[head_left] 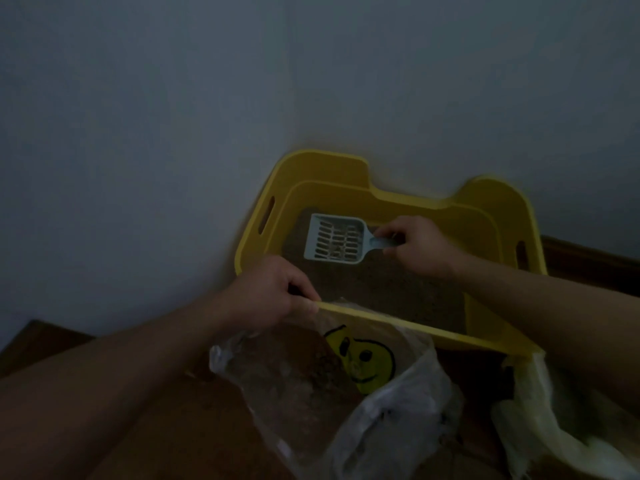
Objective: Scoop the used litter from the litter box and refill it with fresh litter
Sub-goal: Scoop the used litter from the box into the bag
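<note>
Head view, dim light. One pale blue slotted plastic scoop (334,244) lies over the brown granular litter (381,292) inside one yellow plastic litter box (325,168), towards its far left corner. The scoop's long axis runs roughly left to right: the slotted head points left, the short handle points right, and the open face is turned up. A few dark bits lie on the slots. The litter box stands on the brown wooden floor (588,265) in the corner of two pale grey walls (173,133), its taller notched back against the walls. Two cut-out slots show in its left wall, one in its right.

Two hands, both reaching forward from the lower edge with bare forearms. The right hand (415,247) is held over the litter, knuckles up, fingers and thumb curled round the scoop's handle. The left hand (273,292) rests at the left end of the box's near rim, fingers curled over the edge and gripping it; whether it also pinches the bag's mouth cannot be told.

Two bags lie on the floor in front of the box: one clear plastic bag (398,410) printed with a yellow smiley face (363,358), its mouth up against the near rim and brown matter inside, and one crumpled pale bag (540,420) to its right
</note>
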The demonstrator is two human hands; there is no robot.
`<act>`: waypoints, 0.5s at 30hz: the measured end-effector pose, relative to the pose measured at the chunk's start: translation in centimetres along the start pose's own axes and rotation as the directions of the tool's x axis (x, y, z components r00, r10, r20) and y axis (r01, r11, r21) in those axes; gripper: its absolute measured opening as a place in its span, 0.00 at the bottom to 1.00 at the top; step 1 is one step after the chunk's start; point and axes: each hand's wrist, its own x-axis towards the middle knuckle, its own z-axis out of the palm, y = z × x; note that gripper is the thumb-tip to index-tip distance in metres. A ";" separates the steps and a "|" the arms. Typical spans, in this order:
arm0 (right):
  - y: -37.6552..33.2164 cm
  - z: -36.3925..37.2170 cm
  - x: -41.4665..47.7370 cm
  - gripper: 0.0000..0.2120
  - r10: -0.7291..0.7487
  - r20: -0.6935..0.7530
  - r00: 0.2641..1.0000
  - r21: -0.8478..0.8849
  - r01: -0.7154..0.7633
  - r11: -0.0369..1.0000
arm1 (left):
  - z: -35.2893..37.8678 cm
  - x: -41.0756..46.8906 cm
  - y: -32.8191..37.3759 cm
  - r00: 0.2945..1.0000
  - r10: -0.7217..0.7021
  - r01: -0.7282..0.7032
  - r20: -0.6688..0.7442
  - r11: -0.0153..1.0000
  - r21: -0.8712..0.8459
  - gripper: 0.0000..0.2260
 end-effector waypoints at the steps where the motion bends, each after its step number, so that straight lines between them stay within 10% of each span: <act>1: 0.0 -0.2 -0.3 0.13 -0.006 -0.004 1.000 -0.006 0.006 1.000 | 0.0 -0.1 0.1 1.000 -0.003 0.003 0.003 1.000 -0.003 0.05; 15: -0.2 -3.5 -4.8 0.14 -0.029 -0.030 0.999 0.027 0.030 0.999 | 0.3 -0.4 0.7 0.999 -0.013 0.015 -0.031 0.998 0.068 0.03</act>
